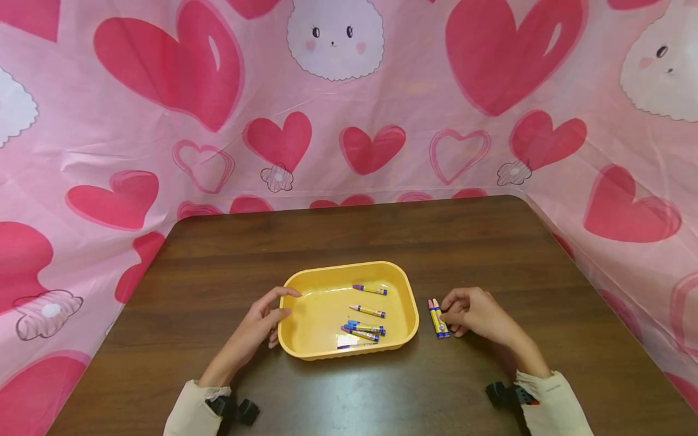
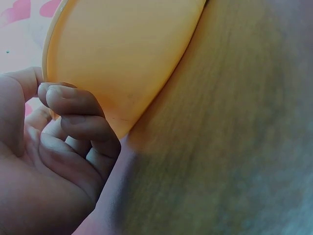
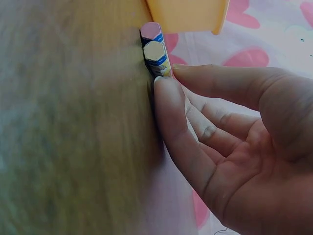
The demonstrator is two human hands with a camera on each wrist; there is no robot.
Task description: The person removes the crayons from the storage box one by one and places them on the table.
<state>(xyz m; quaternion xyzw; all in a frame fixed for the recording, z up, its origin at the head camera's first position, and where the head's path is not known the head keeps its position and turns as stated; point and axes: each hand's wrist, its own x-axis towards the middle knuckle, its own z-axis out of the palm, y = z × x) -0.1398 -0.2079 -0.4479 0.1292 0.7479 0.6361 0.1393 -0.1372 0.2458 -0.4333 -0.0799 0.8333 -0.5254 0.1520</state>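
Observation:
A yellow plastic tray (image 1: 316, 324) sits on the table with several crayons inside, wrapped in yellow and blue. My left hand (image 1: 260, 321) grips its left rim, thumb and fingers on either side of the wall (image 2: 122, 58). Right of the tray, a pink-tipped crayon (image 1: 434, 316) and a cream-tipped crayon (image 1: 440, 315) lie side by side on the wood. My right hand (image 1: 477, 312) has thumb and index finger pinched at the cream one. In the right wrist view, the hexagonal cream end (image 3: 154, 51) faces the camera beside the pink end (image 3: 150, 30).
The dark wooden table (image 1: 349, 236) runs back to a pink cloth (image 1: 338, 97) printed with hearts, which hangs behind and along both sides. Inside the tray, a blue crayon (image 1: 366, 327) lies against others near the front right.

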